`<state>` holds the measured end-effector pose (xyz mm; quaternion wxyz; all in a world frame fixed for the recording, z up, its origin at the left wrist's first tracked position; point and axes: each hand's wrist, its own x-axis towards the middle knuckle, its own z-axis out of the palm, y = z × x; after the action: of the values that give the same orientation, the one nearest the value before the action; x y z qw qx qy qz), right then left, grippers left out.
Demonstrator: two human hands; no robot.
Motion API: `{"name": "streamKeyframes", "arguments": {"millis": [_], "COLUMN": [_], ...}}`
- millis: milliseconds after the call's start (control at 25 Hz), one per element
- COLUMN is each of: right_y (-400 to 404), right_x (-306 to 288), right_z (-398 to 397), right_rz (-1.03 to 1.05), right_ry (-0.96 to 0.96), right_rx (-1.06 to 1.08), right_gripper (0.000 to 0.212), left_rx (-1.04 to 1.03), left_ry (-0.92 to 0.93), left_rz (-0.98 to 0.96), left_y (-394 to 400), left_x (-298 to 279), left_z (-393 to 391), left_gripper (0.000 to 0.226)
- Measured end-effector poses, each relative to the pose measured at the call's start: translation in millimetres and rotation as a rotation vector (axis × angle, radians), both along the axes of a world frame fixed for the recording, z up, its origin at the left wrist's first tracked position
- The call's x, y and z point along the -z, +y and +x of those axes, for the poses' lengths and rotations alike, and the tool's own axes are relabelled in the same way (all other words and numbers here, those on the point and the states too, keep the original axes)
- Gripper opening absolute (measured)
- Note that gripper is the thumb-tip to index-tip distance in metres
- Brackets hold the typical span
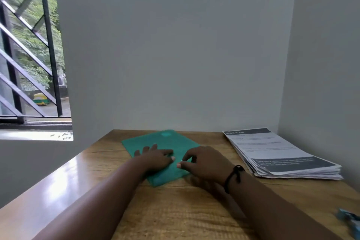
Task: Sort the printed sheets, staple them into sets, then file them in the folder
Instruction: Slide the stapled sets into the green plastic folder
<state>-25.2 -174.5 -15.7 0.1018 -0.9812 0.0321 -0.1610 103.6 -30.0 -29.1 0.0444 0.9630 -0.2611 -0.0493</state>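
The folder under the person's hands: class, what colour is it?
Green, a plain teal-like shade; the folder shows best in the head view, flat on the wooden table.

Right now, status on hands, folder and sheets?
Left hand flat on green folder; right hand fingers curled at its edge. Printed sheets stacked far right, untouched. Nothing in the way.

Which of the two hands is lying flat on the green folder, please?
The left hand lies flat, fingers spread, on the green folder. The right hand, the one with a black wristband, has curled fingers working at the folder's edge instead.
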Motion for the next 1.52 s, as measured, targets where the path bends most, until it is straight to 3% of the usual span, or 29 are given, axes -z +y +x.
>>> {"name": "streamKeyframes", "arguments": {"millis": [160,280,360,440,560,640,680,760,840,920,1000,1120,1520], "right_y": [5,4,8,10,17,19,17,6,-19,-53,-80,-98,-121], "right_x": [7,-3,-14,-16,7,15,13,0,-11,-17,-17,-13,-26], "right_z": [-3,-11,-28,-54,-101,-116,-117,-115,-107,-95,-84,-66,29], "right_rz": [-0.104,0.041,0.055,-0.013,-0.147,-0.148,-0.129,-0.004,0.21,0.24,0.019,-0.149,-0.121], "right_ry": [0.187,0.192,0.142,0.24,0.403,0.42,0.436,0.453,0.271,-0.06,-0.155,0.049,0.074], "right_rx": [-0.001,-0.02,-0.054,-0.064,-0.096,-0.096,-0.112,-0.176,-0.149,0.09,0.346,0.507,0.562], "right_gripper": [0.08,0.07,0.057,0.063,0.101,0.11,0.109,0.087,0.045,0.023,0.023,0.033,0.033], "left_rx": [0.094,0.128,0.139,0.111,0.0,0.091,0.174,0.312,0.368,0.362,0.351,0.348,0.374], "left_ry": [0.059,0.027,0.04,0.067,-0.033,-0.272,-0.327,-0.227,-0.144,-0.163,-0.148,-0.08,0.02], "left_rz": [0.015,0.067,0.078,0.046,0.054,0.067,-0.003,-0.145,-0.121,-0.105,-0.08,-0.019,-0.032], "left_y": [7,8,9,12,9,-9,-19,-35,-41,-41,-38,-36,-25], "left_x": [0,-1,-1,1,-6,-9,-7,4,16,20,17,11,3], "left_z": [2,0,-8,-15,-31,-50,-60,-77,-88,-87,-90,-97,-70], "left_gripper": [0.06,0.066,0.089,0.114,0.098,0.077,0.068,0.061,0.086,0.118,0.126,0.124,0.11]}}
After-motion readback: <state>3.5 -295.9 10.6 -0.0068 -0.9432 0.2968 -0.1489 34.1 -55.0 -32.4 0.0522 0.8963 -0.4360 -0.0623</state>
